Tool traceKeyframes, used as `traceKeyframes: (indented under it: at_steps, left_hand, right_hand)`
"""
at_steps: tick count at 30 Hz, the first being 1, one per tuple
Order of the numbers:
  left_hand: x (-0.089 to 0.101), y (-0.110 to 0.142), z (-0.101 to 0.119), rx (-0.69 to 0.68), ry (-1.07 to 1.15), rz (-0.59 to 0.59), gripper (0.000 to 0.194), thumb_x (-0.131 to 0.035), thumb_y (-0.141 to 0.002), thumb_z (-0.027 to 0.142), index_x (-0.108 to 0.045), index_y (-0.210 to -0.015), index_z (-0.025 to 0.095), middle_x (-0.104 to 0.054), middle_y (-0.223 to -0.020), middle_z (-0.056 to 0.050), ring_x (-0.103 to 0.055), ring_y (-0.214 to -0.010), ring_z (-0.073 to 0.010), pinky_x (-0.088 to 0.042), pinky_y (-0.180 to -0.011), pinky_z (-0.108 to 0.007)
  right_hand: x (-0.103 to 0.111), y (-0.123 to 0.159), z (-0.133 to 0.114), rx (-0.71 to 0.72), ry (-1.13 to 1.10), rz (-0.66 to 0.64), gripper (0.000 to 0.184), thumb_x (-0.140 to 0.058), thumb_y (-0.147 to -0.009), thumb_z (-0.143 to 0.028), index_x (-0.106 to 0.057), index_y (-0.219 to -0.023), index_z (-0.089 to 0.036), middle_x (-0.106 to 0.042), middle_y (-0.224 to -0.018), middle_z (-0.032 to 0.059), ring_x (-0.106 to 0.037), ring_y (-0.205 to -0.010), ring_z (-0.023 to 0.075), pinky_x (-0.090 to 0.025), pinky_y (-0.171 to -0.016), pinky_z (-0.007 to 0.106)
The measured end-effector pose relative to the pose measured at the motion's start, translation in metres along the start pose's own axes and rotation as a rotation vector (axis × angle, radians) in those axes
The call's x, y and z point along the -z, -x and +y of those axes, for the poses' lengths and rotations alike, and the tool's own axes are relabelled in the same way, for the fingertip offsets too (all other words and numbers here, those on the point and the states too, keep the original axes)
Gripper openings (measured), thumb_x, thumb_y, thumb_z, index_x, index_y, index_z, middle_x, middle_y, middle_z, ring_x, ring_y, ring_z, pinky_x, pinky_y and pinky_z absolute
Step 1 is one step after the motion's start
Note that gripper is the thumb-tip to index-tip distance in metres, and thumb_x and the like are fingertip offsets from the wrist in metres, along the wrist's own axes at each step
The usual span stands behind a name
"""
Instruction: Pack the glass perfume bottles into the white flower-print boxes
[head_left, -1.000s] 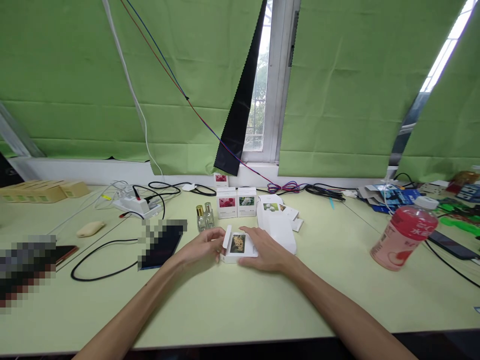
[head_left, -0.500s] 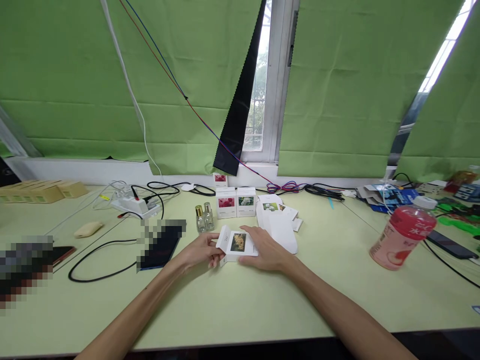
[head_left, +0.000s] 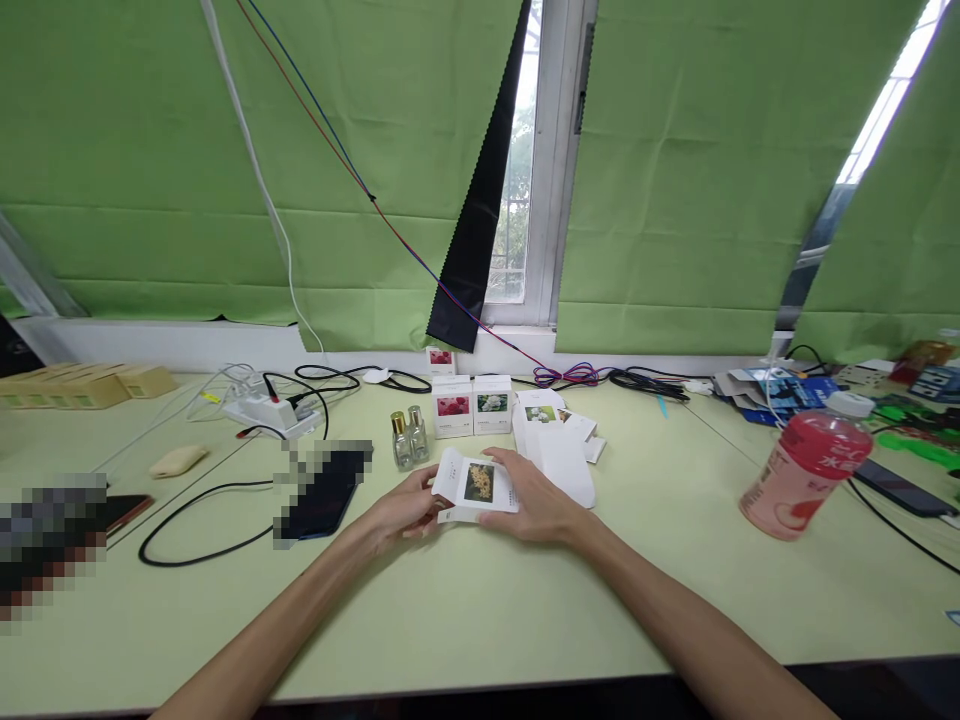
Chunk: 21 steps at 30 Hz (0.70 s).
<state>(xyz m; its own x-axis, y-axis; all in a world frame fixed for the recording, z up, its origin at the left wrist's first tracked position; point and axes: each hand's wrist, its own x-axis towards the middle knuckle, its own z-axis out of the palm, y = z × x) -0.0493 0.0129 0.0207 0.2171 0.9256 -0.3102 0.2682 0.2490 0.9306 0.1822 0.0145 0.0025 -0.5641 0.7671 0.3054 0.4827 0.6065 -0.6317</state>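
With my right hand I hold the small white flower-picture box on the table, fingers closed around its sides. My left hand is at its open flap end (whether it grips, I cannot tell). Two glass bottles stand just behind, near the left hand.

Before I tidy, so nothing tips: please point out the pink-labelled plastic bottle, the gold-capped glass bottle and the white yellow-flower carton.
Pink-labelled plastic bottle (head_left: 795,482): head view, on its label.
Gold-capped glass bottle (head_left: 402,446): head view, on its body.
White yellow-flower carton (head_left: 480,483): head view, on its flower picture.
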Motion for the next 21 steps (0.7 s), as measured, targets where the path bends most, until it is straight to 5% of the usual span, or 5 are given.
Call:
traceKeyframes:
  at_steps: [14, 18, 21]
  left_hand:
    - [0.008, -0.004, -0.005, 0.057, -0.101, 0.075, 0.042, -0.063, -0.062, 0.024, -0.054, -0.101, 0.014, -0.058, -0.056, 0.003, -0.041, -0.04, -0.0066, -0.021, -0.037, -0.016]
    - [0.005, -0.005, -0.007, -0.078, -0.215, 0.125, 0.035, -0.063, -0.057, 0.024, -0.055, -0.09, 0.017, -0.061, -0.065, 0.003, -0.044, -0.041, -0.0076, -0.028, -0.037, -0.019]
    - [0.005, -0.003, -0.005, -0.297, -0.326, 0.273, 0.029, -0.066, -0.052, 0.021, -0.055, -0.078, 0.018, -0.061, -0.073, 0.002, -0.048, -0.047, -0.0081, -0.031, -0.041, -0.019]
  right_hand:
    - [-0.002, 0.001, -0.004, 0.044, -0.009, -0.009, 0.079, -0.075, -0.077, -0.043, -0.036, -0.143, -0.023, -0.048, -0.141, 0.0119, -0.049, -0.125, 0.0296, -0.04, -0.107, 0.046]
    - [-0.001, 0.001, -0.004, 0.01, -0.012, -0.011, 0.079, -0.074, -0.078, -0.045, -0.036, -0.143, -0.022, -0.049, -0.14, 0.0124, -0.049, -0.124, 0.0302, -0.04, -0.105, 0.048]
    - [-0.001, 0.001, -0.004, 0.023, -0.012, 0.003, 0.077, -0.073, -0.079, -0.043, -0.036, -0.142, -0.022, -0.048, -0.14, 0.0121, -0.048, -0.124, 0.0297, -0.039, -0.106, 0.047]
